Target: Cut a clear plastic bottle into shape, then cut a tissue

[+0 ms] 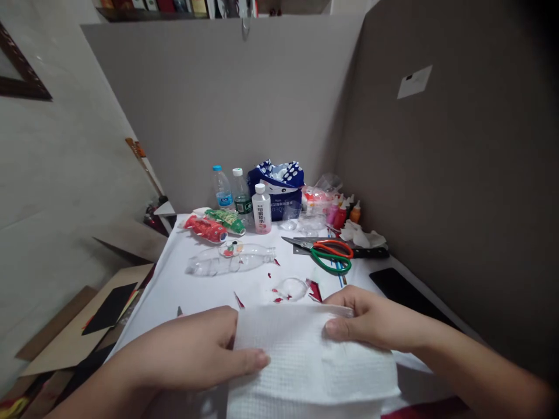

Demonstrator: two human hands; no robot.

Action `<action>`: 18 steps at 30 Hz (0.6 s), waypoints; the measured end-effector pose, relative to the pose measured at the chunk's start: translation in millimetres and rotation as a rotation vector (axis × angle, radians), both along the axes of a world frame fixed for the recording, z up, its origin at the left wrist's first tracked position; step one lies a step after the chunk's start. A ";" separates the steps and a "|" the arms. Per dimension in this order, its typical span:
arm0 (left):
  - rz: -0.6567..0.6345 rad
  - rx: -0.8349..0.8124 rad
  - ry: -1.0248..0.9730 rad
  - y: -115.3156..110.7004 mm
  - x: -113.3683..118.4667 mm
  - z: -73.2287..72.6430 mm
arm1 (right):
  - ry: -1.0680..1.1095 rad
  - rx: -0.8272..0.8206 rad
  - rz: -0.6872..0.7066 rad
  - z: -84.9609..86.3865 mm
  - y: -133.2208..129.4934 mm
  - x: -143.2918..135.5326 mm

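- 2 hands work 1 white paper towel (301, 355) at the near edge of the bench (183, 285).
- Left hand (196, 349) lies on the towel's left edge, fingers curled over it, thumb stretched along the top of the sheet; the grip is nearly closed on the paper.
- Right hand (371, 320) pinches the towel's upper right part, thumb on top and fingers tucked behind the raised edge; this grip is pressed together on the sheet.
- The towel lies between both hands, its far edge lifted slightly off the bench, the rest hanging toward the person.
- To handle it well, I judge: keep both pinches light and level, since thin paper tears if 1 side pulls harder, and hold it clear of the red scraps (314, 289) just beyond.
- Farther back lie a clear bottle (227, 262) on its side and scissors (332, 253) with red and green handles; 3 upright bottles (242, 201) stand near the wall. A dark phone (402, 288) rests to the right.
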State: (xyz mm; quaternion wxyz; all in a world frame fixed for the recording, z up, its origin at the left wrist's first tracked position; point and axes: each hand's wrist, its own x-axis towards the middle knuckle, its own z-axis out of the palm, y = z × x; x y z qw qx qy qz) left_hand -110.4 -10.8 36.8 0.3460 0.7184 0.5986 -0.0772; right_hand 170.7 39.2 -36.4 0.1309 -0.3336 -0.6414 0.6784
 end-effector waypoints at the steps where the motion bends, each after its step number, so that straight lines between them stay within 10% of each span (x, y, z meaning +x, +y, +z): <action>1: -0.013 -0.021 -0.039 1.3 1.0 -0.3 | -0.022 0.041 0.044 -0.5 1.4 -0.9; 8: -0.008 0.001 -0.038 6.2 2.2 -4.7 | -0.128 0.344 0.120 4.4 6.0 -15.8; 14: -0.015 0.084 -0.062 -1.2 -3.9 -10.8 | -0.010 0.930 0.211 37.9 -16.1 -40.8; 18: 0.023 0.142 -0.081 1.7 -6.2 -8.8 | 0.089 0.593 0.108 41.5 -8.8 -54.1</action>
